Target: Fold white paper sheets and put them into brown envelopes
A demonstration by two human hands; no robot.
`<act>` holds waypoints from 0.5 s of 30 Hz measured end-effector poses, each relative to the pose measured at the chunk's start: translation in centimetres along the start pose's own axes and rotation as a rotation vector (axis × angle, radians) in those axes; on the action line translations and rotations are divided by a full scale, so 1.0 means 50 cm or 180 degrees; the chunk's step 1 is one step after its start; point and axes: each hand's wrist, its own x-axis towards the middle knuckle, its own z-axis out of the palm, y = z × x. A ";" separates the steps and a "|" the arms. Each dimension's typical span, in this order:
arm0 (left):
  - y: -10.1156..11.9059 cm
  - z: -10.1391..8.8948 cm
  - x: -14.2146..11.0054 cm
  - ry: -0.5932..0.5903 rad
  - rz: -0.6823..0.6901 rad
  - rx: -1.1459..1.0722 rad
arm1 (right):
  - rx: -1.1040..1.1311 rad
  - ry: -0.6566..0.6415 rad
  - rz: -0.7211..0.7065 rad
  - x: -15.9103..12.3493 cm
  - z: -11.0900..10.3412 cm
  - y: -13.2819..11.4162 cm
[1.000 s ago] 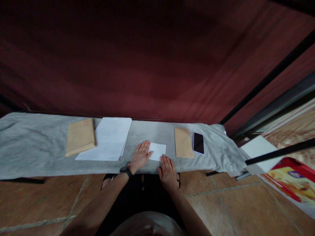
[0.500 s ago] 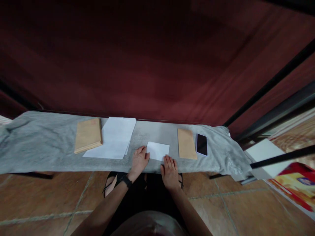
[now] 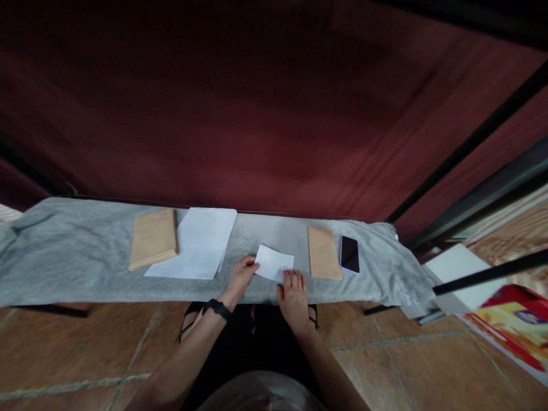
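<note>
A small white folded sheet of paper (image 3: 274,262) lies on the grey cloth in front of me, its left end raised slightly. My left hand (image 3: 242,276), with a dark watch on the wrist, pinches that left edge between thumb and fingers. At the sheet's lower right corner, my right hand (image 3: 294,297) rests with its fingers lying flat and the thumb apart. Right of the sheet is a single brown envelope (image 3: 324,253), not touched by either hand.
A stack of brown envelopes (image 3: 153,238) overlaps large white sheets (image 3: 201,242) on the left. A phone (image 3: 350,254) lies right of the single envelope. Grey cloth (image 3: 77,251) covers the narrow table, with a dark red panel (image 3: 265,142) behind. A red and yellow box (image 3: 514,319) stands at far right.
My left hand has gone from lying flat on the folded paper to pinching its left edge, which has lifted a little. My right hand stays at the lower right corner. The view has shifted slightly.
</note>
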 end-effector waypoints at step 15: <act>0.035 0.024 -0.063 -0.0369 -0.0657 -0.1328 | 0.4612 0.0175 0.2135 0.101 -0.033 -0.055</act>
